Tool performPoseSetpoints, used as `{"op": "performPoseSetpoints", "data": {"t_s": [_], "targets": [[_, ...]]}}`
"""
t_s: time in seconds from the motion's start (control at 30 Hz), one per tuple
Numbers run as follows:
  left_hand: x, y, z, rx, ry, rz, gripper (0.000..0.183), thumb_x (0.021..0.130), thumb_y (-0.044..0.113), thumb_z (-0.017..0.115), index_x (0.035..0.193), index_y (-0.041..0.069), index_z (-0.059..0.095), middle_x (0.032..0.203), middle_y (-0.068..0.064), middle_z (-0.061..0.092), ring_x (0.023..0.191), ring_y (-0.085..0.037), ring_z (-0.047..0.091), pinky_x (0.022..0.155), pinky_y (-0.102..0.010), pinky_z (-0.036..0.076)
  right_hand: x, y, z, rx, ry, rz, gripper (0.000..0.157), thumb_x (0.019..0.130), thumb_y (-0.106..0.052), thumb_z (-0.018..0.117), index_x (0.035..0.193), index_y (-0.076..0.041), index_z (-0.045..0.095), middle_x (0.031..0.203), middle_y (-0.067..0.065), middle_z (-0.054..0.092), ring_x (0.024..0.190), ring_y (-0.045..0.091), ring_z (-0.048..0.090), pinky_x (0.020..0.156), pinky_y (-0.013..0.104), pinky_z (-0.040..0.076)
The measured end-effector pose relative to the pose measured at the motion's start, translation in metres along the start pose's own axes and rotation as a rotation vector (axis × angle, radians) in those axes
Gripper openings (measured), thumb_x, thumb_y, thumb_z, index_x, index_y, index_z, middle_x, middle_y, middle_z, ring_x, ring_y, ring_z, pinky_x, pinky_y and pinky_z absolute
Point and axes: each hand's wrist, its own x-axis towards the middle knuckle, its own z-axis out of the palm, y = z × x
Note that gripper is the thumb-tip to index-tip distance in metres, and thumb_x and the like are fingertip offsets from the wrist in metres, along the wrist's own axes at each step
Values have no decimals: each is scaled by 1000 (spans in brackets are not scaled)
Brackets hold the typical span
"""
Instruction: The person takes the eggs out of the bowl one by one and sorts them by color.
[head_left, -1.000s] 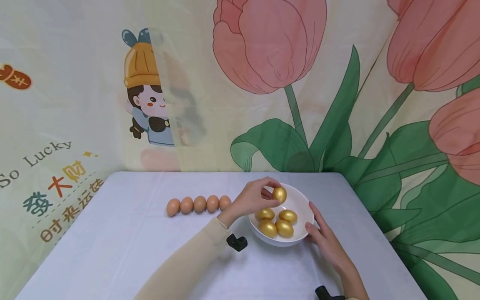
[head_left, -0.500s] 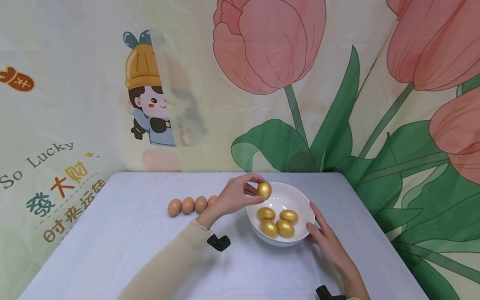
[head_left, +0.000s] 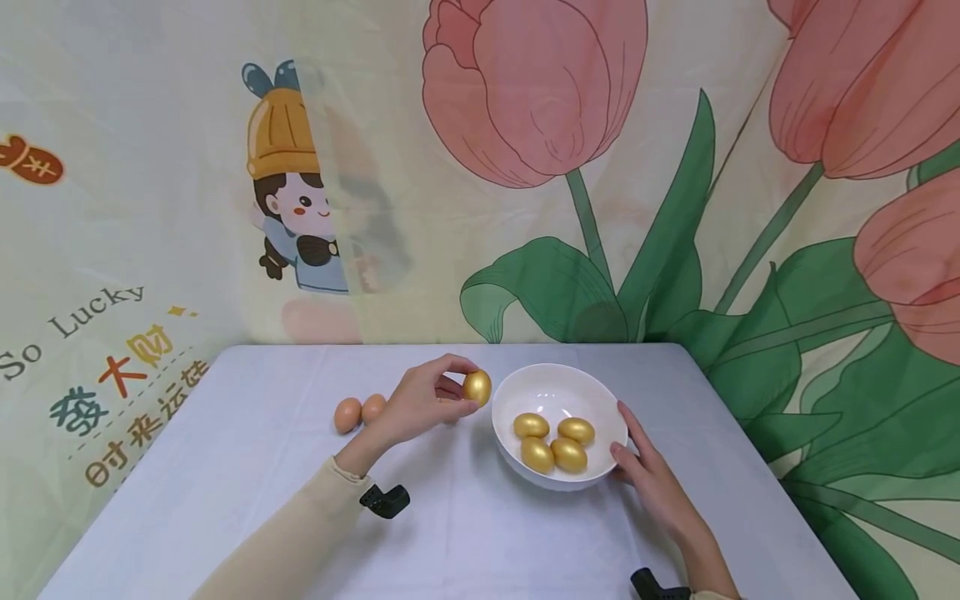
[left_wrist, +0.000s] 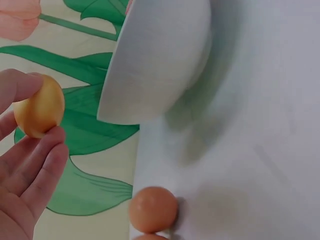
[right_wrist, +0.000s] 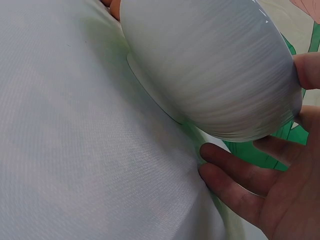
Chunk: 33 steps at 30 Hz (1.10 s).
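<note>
My left hand pinches a golden egg between thumb and fingers, just left of the white bowl. In the left wrist view the egg is held above table height, beside the bowl's outer wall. Several more golden eggs lie on their sides in the bowl. My right hand grips the bowl's right side by the rim. Seen from the right wrist, fingertips of the right hand touch the bowl's outside, while two lower fingers stand off below it.
Brown eggs stand in a row left of the bowl, and the left hand and wrist hide part of the row. A white cloth covers the table. Behind its back edge hangs a printed tulip backdrop.
My left hand has carried the golden egg leftward from over the bowl to outside its left rim, now covering more of the brown egg row. My right hand stays on the bowl.
</note>
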Motion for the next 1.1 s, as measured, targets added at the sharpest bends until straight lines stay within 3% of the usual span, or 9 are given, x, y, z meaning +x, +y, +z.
{"op": "performPoseSetpoints", "data": {"t_s": [0.23,0.5,0.87,1.1], "targets": [[-17,-18,-6,34,-18,18,47,86,18,90,128,21,69,125,1,71,97,-17,73,87,-35,63,-1,-1,0,3,-3,-8,69,114,-39,47,172,-34,9,176,18,13,143,48,50,106,53,56],[-30,-41,-6,118,-37,27,45,86,17,91,126,22,72,115,3,74,93,-15,72,88,-33,63,-1,-1,1,9,-4,3,70,114,-39,47,172,-33,9,177,18,13,145,48,48,108,54,54],[-40,-66,3,186,-59,26,49,87,10,88,132,13,69,123,2,68,94,-15,70,86,-26,62,-1,-2,1,1,4,6,70,113,-41,47,172,-34,9,177,17,13,145,49,47,108,55,54],[-43,-70,5,213,-75,3,43,88,12,88,125,20,70,121,7,70,93,-13,70,84,-29,62,-1,-2,1,-4,4,1,70,113,-42,47,172,-33,9,176,18,14,144,49,49,107,55,55]]}}
